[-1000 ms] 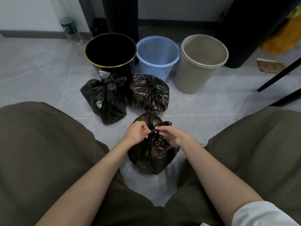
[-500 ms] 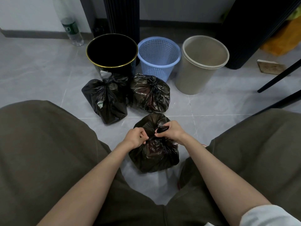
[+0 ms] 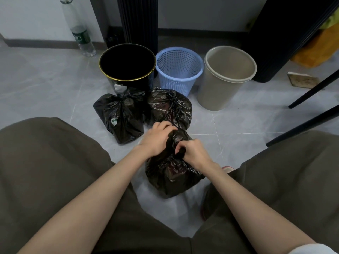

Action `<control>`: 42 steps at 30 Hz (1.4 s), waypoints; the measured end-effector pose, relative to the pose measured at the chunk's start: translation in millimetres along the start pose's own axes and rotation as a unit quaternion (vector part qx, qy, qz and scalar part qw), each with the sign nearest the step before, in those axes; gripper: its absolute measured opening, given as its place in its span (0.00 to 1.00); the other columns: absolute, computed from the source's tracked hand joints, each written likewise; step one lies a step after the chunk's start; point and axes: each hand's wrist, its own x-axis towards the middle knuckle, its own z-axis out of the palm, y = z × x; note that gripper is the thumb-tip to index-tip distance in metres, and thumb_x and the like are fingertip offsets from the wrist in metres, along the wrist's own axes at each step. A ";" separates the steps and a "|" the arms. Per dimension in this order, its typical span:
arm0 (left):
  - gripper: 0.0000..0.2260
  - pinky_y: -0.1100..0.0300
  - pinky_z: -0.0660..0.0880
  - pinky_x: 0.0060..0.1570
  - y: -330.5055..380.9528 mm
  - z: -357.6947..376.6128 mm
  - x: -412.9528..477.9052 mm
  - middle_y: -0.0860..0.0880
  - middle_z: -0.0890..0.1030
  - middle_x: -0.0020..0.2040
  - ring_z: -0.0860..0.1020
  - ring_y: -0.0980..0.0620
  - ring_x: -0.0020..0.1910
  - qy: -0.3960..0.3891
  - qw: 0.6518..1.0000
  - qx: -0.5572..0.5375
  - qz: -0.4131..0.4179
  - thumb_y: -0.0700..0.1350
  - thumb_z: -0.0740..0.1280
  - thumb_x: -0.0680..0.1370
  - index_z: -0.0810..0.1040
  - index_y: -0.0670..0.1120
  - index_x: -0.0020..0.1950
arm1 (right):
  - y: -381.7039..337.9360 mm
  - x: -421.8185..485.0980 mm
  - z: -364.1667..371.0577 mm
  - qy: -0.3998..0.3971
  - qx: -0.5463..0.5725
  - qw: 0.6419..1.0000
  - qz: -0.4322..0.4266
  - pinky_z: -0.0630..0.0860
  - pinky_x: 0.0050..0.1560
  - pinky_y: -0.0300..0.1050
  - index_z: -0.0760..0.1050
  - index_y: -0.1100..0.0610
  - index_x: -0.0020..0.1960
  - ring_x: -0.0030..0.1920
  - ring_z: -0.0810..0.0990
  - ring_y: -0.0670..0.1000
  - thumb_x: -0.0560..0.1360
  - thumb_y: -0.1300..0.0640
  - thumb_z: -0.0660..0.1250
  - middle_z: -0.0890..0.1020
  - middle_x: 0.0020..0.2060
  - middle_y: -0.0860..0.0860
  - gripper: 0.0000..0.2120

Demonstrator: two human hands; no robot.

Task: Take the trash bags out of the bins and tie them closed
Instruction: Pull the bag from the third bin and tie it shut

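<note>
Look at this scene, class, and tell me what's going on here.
A person is tying a black trash bag shut on the floor in front of them. The left hand grips the bag's top while the right hand pinches its twisted neck. Two more black bags lie already knotted in front of a black bin, a blue mesh basket and a beige bin.

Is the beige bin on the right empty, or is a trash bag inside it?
Empty. The beige bin shows its bare inner wall and bottom; no bag lines it.
</note>
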 end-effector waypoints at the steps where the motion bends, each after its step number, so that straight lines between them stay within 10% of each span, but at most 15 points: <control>1: 0.25 0.47 0.65 0.67 2.4 -1.9 3.1 0.52 0.60 0.74 0.58 0.46 0.71 -0.025 0.999 0.027 0.037 0.37 0.59 0.77 0.65 0.54 0.71 | -2.9 -0.6 -0.3 0.015 -0.011 1.000 -0.021 0.76 0.49 0.45 0.82 0.53 0.41 0.44 0.82 0.53 0.68 0.68 0.67 0.85 0.40 0.50 0.12; 5: 0.26 0.44 0.48 0.73 6.5 -7.7 15.4 0.55 0.49 0.78 0.44 0.49 0.77 -0.117 0.986 0.093 0.072 0.35 0.59 0.76 0.66 0.57 0.70 | -1.4 -3.3 -2.1 0.104 -0.031 0.988 -0.113 0.77 0.41 0.45 0.79 0.55 0.40 0.40 0.82 0.53 0.57 0.75 0.69 0.84 0.38 0.50 0.19; 12: 0.15 0.43 0.48 0.74 -5.5 -10.7 22.1 0.54 0.70 0.70 0.56 0.54 0.76 -0.157 0.986 -0.056 -0.032 0.50 0.57 0.81 0.73 0.52 0.66 | 11.1 -7.4 -4.7 0.269 0.006 0.959 -0.090 0.75 0.42 0.43 0.78 0.61 0.42 0.38 0.82 0.54 0.60 0.74 0.69 0.83 0.39 0.53 0.13; 16: 0.14 0.73 0.56 0.61 8.9 -3.2 10.3 0.45 0.70 0.69 0.64 0.50 0.71 -0.179 0.962 -0.204 -0.027 0.42 0.59 0.81 0.76 0.38 0.62 | 10.7 -5.7 -1.5 0.329 0.078 0.941 -0.008 0.74 0.48 0.34 0.80 0.60 0.48 0.42 0.82 0.48 0.66 0.67 0.71 0.85 0.43 0.52 0.11; 23: 0.12 0.83 0.62 0.46 11.6 13.6 -6.9 0.56 0.67 0.46 0.67 0.65 0.47 -0.221 0.931 -0.266 -0.120 0.45 0.59 0.81 0.77 0.38 0.51 | 12.5 0.1 14.5 0.313 0.246 0.910 0.120 0.75 0.54 0.33 0.84 0.55 0.44 0.46 0.81 0.40 0.69 0.66 0.72 0.85 0.43 0.47 0.08; 27: 0.17 0.56 0.54 0.74 4.1 30.5 -15.8 0.51 0.67 0.66 0.63 0.51 0.68 -0.232 0.933 -0.226 -0.156 0.53 0.61 0.79 0.79 0.40 0.54 | 24.1 0.4 28.9 0.257 0.333 0.892 0.162 0.78 0.56 0.44 0.83 0.51 0.41 0.46 0.83 0.47 0.69 0.68 0.72 0.85 0.41 0.49 0.11; 34: 0.25 0.56 0.61 0.69 8.9 41.8 -15.7 0.54 0.74 0.59 0.69 0.51 0.64 -0.226 0.904 -0.285 -0.225 0.65 0.53 0.77 0.79 0.48 0.55 | 37.9 -5.6 49.1 0.161 0.420 0.870 0.200 0.75 0.50 0.39 0.82 0.48 0.37 0.41 0.81 0.43 0.69 0.69 0.72 0.85 0.38 0.47 0.15; 38: 0.10 0.64 0.67 0.51 11.1 42.4 -14.8 0.49 0.77 0.50 0.73 0.53 0.52 -0.071 0.895 -0.362 -0.252 0.45 0.59 0.81 0.78 0.43 0.52 | 36.0 -5.1 50.3 0.142 0.423 0.875 0.187 0.75 0.50 0.39 0.82 0.50 0.37 0.40 0.81 0.42 0.69 0.69 0.72 0.84 0.37 0.48 0.13; 42: 0.10 0.63 0.72 0.57 12.7 46.1 -17.7 0.45 0.81 0.54 0.76 0.54 0.52 -0.049 0.868 -0.425 -0.253 0.40 0.65 0.78 0.80 0.39 0.57 | 39.5 -5.6 53.1 0.124 0.424 0.873 0.207 0.78 0.53 0.47 0.84 0.48 0.37 0.42 0.82 0.45 0.68 0.63 0.74 0.86 0.38 0.48 0.09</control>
